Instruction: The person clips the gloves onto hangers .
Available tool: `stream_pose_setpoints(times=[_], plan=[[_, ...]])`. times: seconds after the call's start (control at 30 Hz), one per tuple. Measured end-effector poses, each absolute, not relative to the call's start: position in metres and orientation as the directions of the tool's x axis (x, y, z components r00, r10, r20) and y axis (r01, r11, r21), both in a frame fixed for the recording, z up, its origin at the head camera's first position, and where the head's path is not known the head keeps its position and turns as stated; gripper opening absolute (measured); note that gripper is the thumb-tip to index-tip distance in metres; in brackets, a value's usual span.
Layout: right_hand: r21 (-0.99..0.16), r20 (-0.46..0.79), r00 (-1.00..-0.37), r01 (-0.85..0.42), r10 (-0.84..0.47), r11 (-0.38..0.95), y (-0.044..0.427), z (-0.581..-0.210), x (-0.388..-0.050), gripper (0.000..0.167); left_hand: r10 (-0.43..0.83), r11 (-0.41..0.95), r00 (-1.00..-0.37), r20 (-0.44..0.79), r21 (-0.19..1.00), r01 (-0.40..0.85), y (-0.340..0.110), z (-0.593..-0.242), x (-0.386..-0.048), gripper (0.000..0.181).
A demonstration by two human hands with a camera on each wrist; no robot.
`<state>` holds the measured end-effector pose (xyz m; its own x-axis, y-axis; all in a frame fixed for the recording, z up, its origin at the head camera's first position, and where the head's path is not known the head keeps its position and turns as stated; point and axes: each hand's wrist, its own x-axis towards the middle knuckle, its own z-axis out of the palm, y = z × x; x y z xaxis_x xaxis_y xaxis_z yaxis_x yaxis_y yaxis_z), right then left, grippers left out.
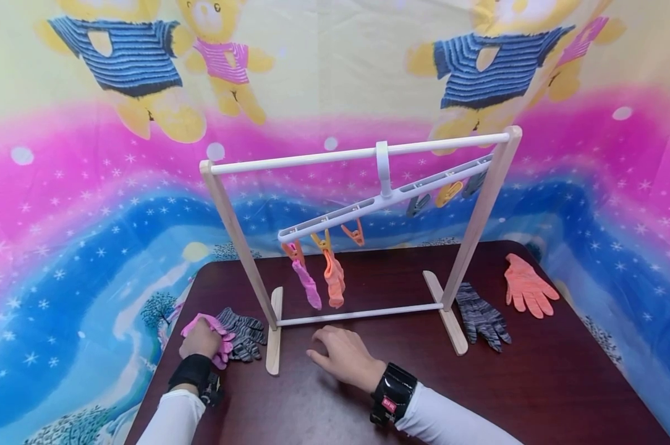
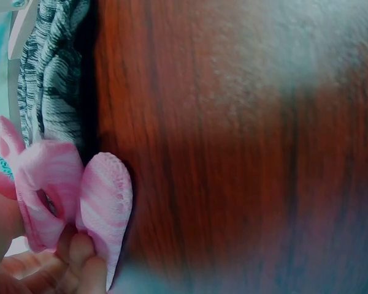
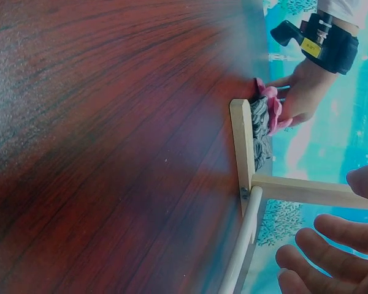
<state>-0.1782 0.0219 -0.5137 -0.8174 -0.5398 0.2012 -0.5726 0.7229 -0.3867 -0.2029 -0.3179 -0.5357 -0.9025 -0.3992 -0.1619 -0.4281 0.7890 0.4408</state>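
Glove (image 1: 224,348), pink, sitting bunched left of rack (image 1: 237,241); we're pinching it with left hand (image 1: 200,339), leaving right hand (image 1: 348,357) unloaded, loosely spread, before rack. We're judging it light, soft, floppy: cuff suiting grip.

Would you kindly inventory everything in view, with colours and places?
Table: 1, brown, centre
Stand: 1, pale wood and white, on table
Hanger: 1, white, hooked on stand
Clips: 6, orange, yellow and grey, along hanger
Socks: 2, pink and orange, clipped left
Striped gloves: 2, grey, either side of stand
Held glove: 1, pink, far left
Loose glove: 1, orange, far right
Backdrop: 1, multicoloured, behind table
Wrist devices: 2, black, foreground
Sleeves: 2, white, foreground
Left hand: 1, bare, on held glove
Right hand: 1, bare, before stand
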Motion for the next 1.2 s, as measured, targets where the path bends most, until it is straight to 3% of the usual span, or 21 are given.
stream_pose_setpoints(times=[0.53,0.93,1.2], plan=[[-0.376,0.219,-0.803,-0.594,-0.555,0.711,0.023,-0.505,-0.178,0.029,-0.464,0.798,-0.886,-0.009,0.429,-0.423,-0.320,-0.530,-0.198,0.039],[-0.362,0.233,-0.773,-0.632,-0.591,0.685,0.016,-0.488,-0.173,0.029,-0.434,0.813,-0.891,0.133,0.484,-0.324,-0.310,-0.521,-0.191,0.032],[-0.348,0.243,-0.759,-0.649,-0.603,0.677,0.016,-0.478,-0.170,0.030,-0.446,0.805,-0.861,0.244,0.530,-0.267,-0.296,-0.514,-0.186,0.021]])
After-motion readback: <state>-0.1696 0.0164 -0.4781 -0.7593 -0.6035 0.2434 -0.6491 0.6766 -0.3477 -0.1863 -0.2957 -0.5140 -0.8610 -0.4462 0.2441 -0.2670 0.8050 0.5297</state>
